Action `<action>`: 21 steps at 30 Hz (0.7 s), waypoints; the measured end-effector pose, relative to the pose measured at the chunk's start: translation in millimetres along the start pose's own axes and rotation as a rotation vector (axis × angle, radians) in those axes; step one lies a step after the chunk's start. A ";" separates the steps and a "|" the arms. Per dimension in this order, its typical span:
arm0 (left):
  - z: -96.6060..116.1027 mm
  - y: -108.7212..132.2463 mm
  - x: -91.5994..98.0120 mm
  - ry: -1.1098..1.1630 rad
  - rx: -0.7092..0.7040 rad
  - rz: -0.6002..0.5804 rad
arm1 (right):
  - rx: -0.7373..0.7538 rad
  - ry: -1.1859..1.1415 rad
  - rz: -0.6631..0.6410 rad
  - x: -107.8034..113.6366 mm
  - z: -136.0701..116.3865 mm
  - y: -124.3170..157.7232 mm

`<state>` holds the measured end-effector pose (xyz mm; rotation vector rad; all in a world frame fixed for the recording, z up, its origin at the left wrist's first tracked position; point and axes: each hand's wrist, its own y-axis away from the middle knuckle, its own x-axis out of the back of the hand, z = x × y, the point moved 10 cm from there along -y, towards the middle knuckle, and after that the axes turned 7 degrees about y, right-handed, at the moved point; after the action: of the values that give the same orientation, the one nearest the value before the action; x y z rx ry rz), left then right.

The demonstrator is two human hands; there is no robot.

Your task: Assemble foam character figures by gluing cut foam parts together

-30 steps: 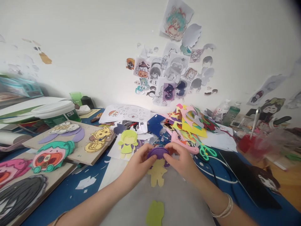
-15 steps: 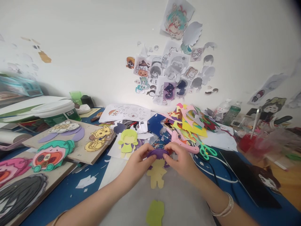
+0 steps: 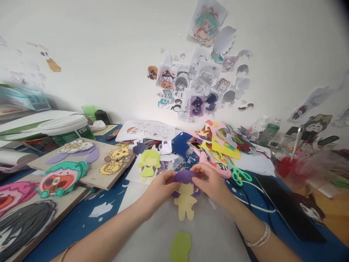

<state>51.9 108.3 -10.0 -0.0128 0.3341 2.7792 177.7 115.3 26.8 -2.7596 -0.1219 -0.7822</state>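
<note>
Between my hands is a flat cutout doll [image 3: 185, 203] with a pale yellow body and purple hair [image 3: 185, 177]. My left hand [image 3: 167, 183] pinches the left edge of the purple hair, the thumb lying toward its front. On the opposite edge, my right hand [image 3: 205, 179] pinches the hair between thumb and fingers. The doll's face is plain, and its legs point toward me over a grey sheet [image 3: 152, 233]. Nearer to me on that sheet lies a lime green cut piece [image 3: 181, 246]. A similar lime green doll [image 3: 149, 165] rests on white paper beyond my left hand.
Green-handled scissors [image 3: 240, 176] and a pink glue gun [image 3: 212, 165] lie beyond my right hand. Coloured scraps [image 3: 220, 142] are heaped near the wall. Boards with painted figures [image 3: 62, 178] stand at left; a black panel [image 3: 289, 207] lies at right.
The purple hair has tipped from nearly edge-on to facing me, so its front now shows above the plain face. Both hands stay on its edges.
</note>
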 end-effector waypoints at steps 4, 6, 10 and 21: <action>-0.9 -3.9 1.0 -0.030 0.000 -0.007 | -0.003 -0.003 -0.005 1.5 5.2 -0.4; -1.1 -5.7 4.4 -0.068 -0.007 0.005 | 0.013 -0.014 -0.043 0.1 7.3 -0.1; 2.0 -7.7 10.9 -0.200 -0.071 0.026 | 0.032 -0.067 -0.185 -10.3 12.4 2.3; 3.4 -10.6 14.6 -0.320 -0.137 0.030 | 0.054 -0.069 -0.221 -17.7 10.3 4.7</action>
<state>41.8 123.6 -9.8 0.4016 0.0627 2.7674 168.5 113.6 7.9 -2.7527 -0.4608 -0.7244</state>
